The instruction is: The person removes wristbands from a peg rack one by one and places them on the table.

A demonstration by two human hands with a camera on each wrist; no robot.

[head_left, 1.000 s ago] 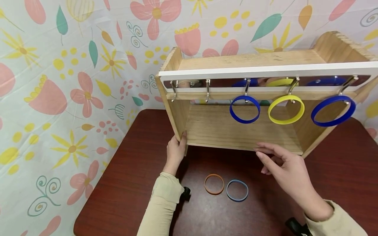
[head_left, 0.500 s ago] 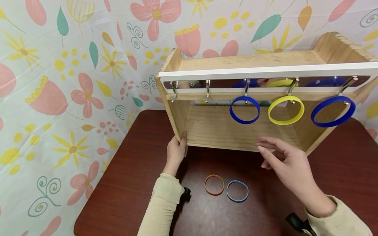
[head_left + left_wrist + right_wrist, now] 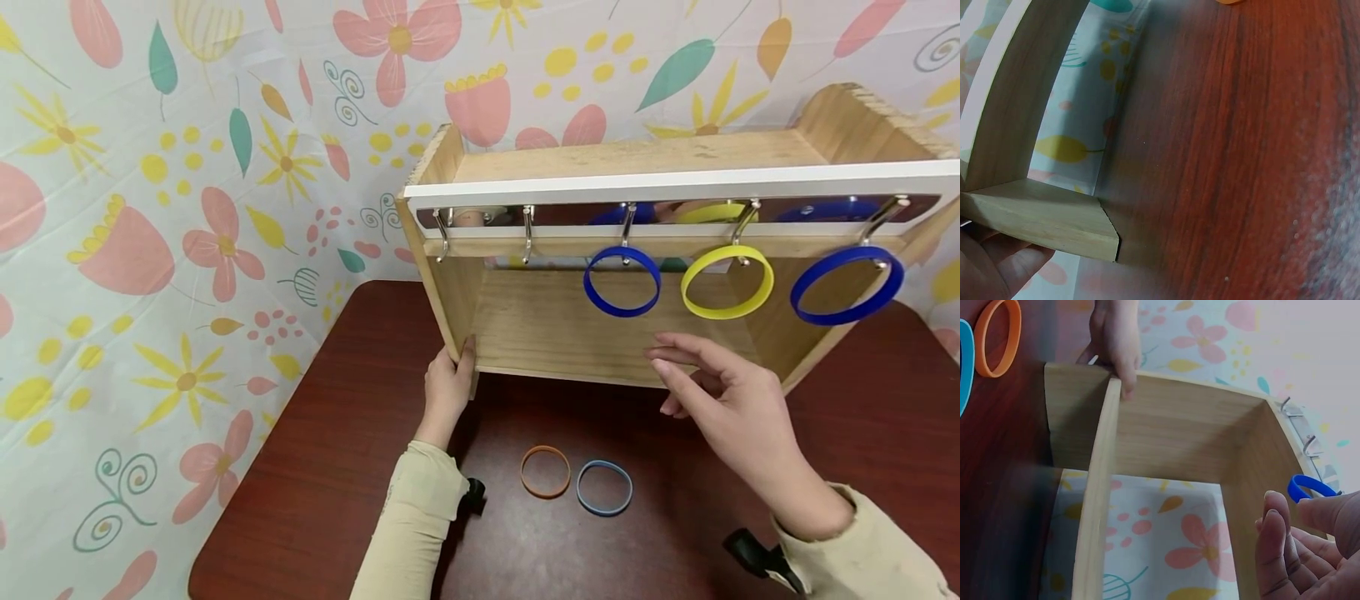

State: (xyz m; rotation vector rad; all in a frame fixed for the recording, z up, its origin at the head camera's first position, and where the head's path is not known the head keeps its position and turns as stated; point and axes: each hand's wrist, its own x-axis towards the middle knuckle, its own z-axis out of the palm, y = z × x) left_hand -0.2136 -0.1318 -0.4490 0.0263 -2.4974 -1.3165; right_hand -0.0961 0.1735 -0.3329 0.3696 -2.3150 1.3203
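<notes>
My left hand (image 3: 445, 387) grips the lower left side of a wooden shelf (image 3: 532, 325), its thumb over the front edge. In the left wrist view, fingers (image 3: 1019, 265) curl under the wood. My right hand (image 3: 735, 408) holds nothing, hovering palm inward before the lower board with fingers loosely bent. From the shelf's hooks hang a dark blue silicone wristband (image 3: 624, 312), a yellow wristband (image 3: 726, 313) and another dark blue wristband (image 3: 836, 317) at far right. The two leftmost hooks (image 3: 527, 232) carry nothing.
An orange wristband (image 3: 522, 472) and a light blue wristband (image 3: 604, 512) lie side by side on the dark red-brown table (image 3: 315, 433), in front of the shelf. Behind stands a flower-patterned backdrop (image 3: 285, 100). Black wrist straps (image 3: 753, 557) sit at both sleeves.
My right hand has risen slightly in front of the lower board. My left hand keeps its grip, and the wristbands stay where they were.
</notes>
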